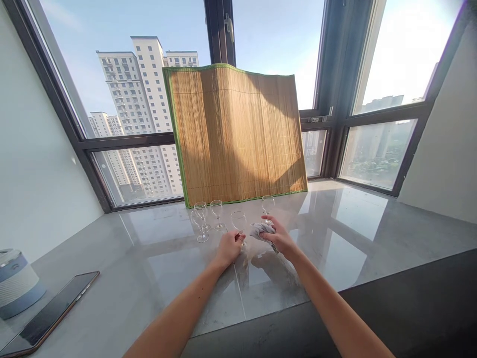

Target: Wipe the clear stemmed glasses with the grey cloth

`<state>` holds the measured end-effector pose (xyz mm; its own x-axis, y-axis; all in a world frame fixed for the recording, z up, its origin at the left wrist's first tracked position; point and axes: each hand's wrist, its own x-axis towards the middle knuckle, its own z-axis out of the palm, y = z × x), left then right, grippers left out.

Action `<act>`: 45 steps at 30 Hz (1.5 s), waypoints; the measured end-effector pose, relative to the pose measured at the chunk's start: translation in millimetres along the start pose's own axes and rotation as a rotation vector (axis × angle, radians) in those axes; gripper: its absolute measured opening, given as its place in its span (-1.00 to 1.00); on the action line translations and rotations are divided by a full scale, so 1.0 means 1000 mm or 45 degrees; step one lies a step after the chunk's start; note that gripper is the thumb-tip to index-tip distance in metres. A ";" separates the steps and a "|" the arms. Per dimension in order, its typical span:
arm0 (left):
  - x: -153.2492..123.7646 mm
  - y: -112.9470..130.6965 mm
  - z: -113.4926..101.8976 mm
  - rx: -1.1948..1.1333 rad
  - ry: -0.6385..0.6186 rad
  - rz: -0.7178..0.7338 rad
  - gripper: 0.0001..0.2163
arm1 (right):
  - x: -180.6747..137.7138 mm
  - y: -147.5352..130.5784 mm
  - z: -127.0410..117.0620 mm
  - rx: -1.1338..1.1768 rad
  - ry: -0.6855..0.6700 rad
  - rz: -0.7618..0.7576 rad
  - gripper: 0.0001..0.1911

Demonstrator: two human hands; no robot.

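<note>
My left hand [230,247] is closed around the stem of a small stemmed glass [238,219], which stands upright on the grey sill. A crumpled grey cloth [261,230] is gripped in my right hand [282,237], just to the right of that glass. Behind the right hand stands another stemmed glass [267,203], its lower part partly covered by the fingers. Left of my left hand, several more clear glasses [216,211] stand close together, some overlapping in view.
A bamboo mat [238,134] with green edging leans against the window behind the glasses. On the left lie a phone [52,311] and a blue-and-white cylindrical object [18,283]. The sill's front edge [372,279] drops off on my side.
</note>
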<state>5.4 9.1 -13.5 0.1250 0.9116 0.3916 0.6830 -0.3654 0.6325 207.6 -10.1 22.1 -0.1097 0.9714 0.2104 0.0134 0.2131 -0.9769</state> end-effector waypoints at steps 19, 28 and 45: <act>0.007 -0.002 -0.004 -0.367 0.033 -0.189 -0.64 | 0.009 0.022 0.001 -0.305 0.045 -0.098 -0.45; 0.005 0.007 -0.039 -0.292 0.757 -0.418 -0.85 | -0.003 0.025 0.014 -0.767 -0.326 -0.314 -0.60; 0.018 -0.047 -0.059 -0.524 0.933 -0.836 -0.46 | 0.025 0.036 0.028 -1.467 -0.239 -0.336 -0.61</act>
<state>-66.7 31.1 3.3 -0.7359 0.6678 0.1119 0.1467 -0.0042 0.9892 177.7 18.6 -9.4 -0.3849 0.8738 0.2972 0.8410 0.4647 -0.2771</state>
